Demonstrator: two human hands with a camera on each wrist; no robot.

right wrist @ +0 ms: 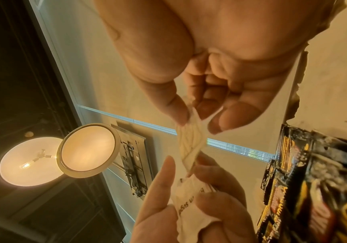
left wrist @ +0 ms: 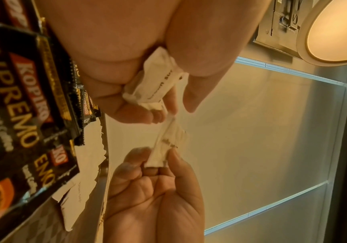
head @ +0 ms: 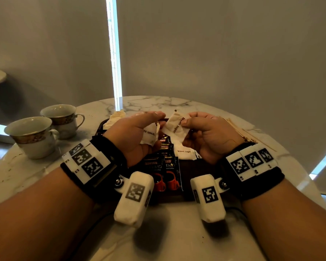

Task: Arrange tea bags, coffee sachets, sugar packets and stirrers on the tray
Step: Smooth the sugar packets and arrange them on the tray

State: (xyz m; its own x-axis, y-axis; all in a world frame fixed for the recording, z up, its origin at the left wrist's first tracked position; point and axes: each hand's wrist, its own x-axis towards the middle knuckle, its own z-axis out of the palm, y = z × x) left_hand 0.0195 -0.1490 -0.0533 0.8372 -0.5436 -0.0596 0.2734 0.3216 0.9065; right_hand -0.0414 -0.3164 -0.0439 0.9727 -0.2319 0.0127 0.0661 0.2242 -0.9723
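While the left hand (head: 137,132) pinches one brown sugar packet (head: 150,134) and the right hand (head: 205,134) pinches another (head: 177,126) above the tray (head: 188,189), each should be laid flat beside the packet (head: 183,153) already there. Left stand two teacups (head: 45,129); overlapping Kopiko sachets (head: 164,166) crowd the centre; stirrers (head: 241,130) wait off-tray, right.

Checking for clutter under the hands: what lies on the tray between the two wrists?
In the head view, black coffee sachets lie fanned on the dark tray between the wrists, with a brown sugar packet beside them, nearer the right hand.
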